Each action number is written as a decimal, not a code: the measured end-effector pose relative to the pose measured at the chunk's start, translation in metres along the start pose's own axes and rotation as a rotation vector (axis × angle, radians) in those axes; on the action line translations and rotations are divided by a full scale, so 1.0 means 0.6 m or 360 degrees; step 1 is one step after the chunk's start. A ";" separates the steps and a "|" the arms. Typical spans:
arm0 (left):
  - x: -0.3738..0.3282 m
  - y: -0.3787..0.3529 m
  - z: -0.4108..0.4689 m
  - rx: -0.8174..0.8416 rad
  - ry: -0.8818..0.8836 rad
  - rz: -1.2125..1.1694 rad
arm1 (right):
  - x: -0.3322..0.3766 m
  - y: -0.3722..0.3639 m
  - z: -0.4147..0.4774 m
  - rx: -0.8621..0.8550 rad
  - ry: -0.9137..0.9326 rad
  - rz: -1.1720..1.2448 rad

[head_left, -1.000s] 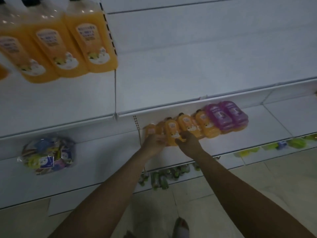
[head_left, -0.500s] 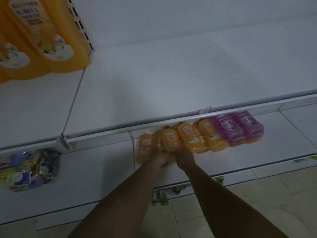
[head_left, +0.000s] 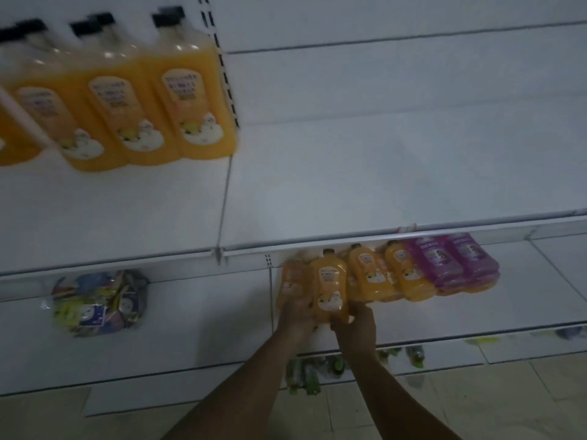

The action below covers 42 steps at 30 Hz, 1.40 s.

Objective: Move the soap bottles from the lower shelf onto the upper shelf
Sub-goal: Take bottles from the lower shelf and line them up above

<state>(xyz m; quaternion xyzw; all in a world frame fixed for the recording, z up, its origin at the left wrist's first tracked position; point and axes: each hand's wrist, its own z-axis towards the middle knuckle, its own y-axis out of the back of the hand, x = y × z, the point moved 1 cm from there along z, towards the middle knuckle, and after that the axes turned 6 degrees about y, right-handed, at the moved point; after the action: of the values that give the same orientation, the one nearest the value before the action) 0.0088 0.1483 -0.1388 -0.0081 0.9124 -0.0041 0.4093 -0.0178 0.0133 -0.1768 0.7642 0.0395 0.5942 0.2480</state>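
Observation:
On the lower shelf (head_left: 203, 312) stands a row of orange soap bottles (head_left: 365, 274) with two purple bottles (head_left: 454, 265) at its right end. My left hand (head_left: 293, 315) and my right hand (head_left: 354, 322) both grip the base of one orange bottle (head_left: 328, 287), pulled forward out of the row. Another orange bottle (head_left: 290, 277) stands just left of it, against my left hand. Three big orange soap bottles (head_left: 133, 103) with black caps stand at the left of the upper shelf (head_left: 381, 185).
A clear bag of colourful packets (head_left: 98, 303) lies on the lower shelf to the left. Green bottles (head_left: 305, 373) sit on the bottom shelf near the tiled floor (head_left: 476, 404). A slotted upright (head_left: 222, 68) divides the shelf bays.
Both hands have closed round one orange bottle and drawn it forward from the row. The camera has tilted up and left, showing more of the big bottles on the upper shelf.

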 end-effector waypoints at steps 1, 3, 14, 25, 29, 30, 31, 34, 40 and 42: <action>0.000 0.012 -0.030 0.0030 -0.0041 -0.0046 | 0.008 0.000 -0.024 -0.0029 -0.0011 -0.0001; 0.001 0.040 -0.089 0.0103 -0.0144 -0.0039 | 0.029 0.000 -0.077 -0.0048 0.0030 0.0006; 0.006 0.255 -0.350 -0.0235 -0.0724 0.0078 | 0.221 -0.011 -0.316 0.0215 0.0744 0.0174; -0.196 0.390 -0.559 -0.0612 -0.1348 0.0158 | 0.557 0.001 -0.351 0.0457 0.1481 0.0080; -0.276 0.423 -0.560 -0.0704 -0.1418 0.0204 | 0.652 -0.031 -0.309 0.0408 0.1665 0.0041; -0.295 0.433 -0.551 -0.0734 -0.1424 0.0258 | 0.668 -0.043 -0.296 0.0415 0.1680 0.0024; -0.311 0.444 -0.539 -0.0776 -0.1440 0.0333 | 0.683 -0.055 -0.283 0.0427 0.1685 0.0008; -0.350 0.475 -0.496 -0.0847 -0.1506 0.0526 | 0.719 -0.096 -0.245 0.0465 0.1652 -0.0030; -0.387 0.513 -0.418 -0.0823 -0.1512 0.0753 | 0.742 -0.165 -0.187 0.0500 0.1567 -0.0234; -0.393 0.524 -0.392 -0.0797 -0.1455 0.0767 | 0.746 -0.178 -0.173 0.0479 0.1528 -0.0302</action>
<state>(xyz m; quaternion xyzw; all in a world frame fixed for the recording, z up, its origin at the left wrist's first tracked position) -0.0134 0.4671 0.1894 0.1026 0.5919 0.3094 0.7371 0.0411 0.3001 0.1932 0.4255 0.3031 0.8408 0.1421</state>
